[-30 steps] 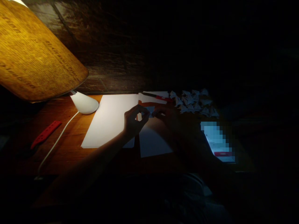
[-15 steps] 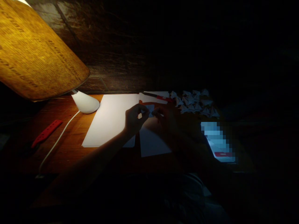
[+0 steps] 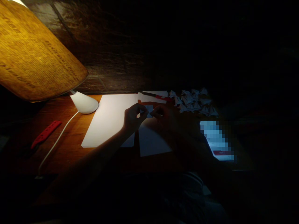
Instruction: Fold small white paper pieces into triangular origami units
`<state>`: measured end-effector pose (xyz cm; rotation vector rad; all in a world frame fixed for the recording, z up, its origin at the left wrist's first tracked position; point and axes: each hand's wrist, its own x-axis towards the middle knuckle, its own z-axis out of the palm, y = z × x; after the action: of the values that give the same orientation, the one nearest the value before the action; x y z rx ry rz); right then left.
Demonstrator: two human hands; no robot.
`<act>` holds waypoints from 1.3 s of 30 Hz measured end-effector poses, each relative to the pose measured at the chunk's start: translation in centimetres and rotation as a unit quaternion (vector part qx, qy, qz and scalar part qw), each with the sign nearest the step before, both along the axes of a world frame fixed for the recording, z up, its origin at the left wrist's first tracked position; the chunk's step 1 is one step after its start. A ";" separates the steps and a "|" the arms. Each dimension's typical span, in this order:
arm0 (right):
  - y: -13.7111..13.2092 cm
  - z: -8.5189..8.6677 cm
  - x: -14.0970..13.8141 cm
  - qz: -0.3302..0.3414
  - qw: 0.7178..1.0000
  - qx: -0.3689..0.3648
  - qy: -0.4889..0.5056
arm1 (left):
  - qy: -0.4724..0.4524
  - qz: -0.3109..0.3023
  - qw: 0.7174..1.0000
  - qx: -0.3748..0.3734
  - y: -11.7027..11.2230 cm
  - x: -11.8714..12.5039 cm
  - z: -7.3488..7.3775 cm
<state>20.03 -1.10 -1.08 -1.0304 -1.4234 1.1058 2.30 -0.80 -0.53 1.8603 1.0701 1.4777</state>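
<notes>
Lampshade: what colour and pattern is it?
The lampshade is amber-yellow with dark printed lettering, best seen in the head view.

From my remote seat I see the lamp (image 3: 84, 103) by the desk (image 3: 72, 133)'s far edge, toward the left, its cord (image 3: 58, 138) running to the near edge. Left of the cord lies a tool (image 3: 46, 133). Right of the lamp I find a paper stack (image 3: 109, 121), then, along the far edge, small papers (image 3: 146, 98) with a knife (image 3: 161, 97) on them. Folded papers (image 3: 189, 99) occupy the far right corner; before them, by the right edge, lies a phone (image 3: 217, 143). Between left hand (image 3: 132, 116) and right hand (image 3: 164, 115) is a paper piece (image 3: 149, 108); a sheet (image 3: 151, 141) lies closer to the near edge.
</notes>
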 end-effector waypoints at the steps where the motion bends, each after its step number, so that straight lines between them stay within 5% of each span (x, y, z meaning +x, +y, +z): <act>1: 0.0 0.0 0.0 -0.006 1.000 0.003 0.010 | 0.006 0.000 1.000 0.000 0.0 -0.1 0.0; 12: 0.1 0.0 1.0 0.058 0.994 -0.085 -0.041 | 0.037 -0.032 0.999 -0.021 0.1 -0.4 -0.2; 25: -0.1 1.2 1.3 0.061 0.984 -0.018 -0.166 | 0.001 -0.101 0.992 -0.074 0.7 -0.6 -0.7; 39: -0.2 0.6 0.7 0.038 0.991 0.007 -0.130 | -0.003 -0.041 0.999 -0.031 0.5 -0.5 -0.4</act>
<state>20.73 -1.29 -0.48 -1.1506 -1.6862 1.0420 1.80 -0.27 -0.89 1.8342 1.0127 1.3863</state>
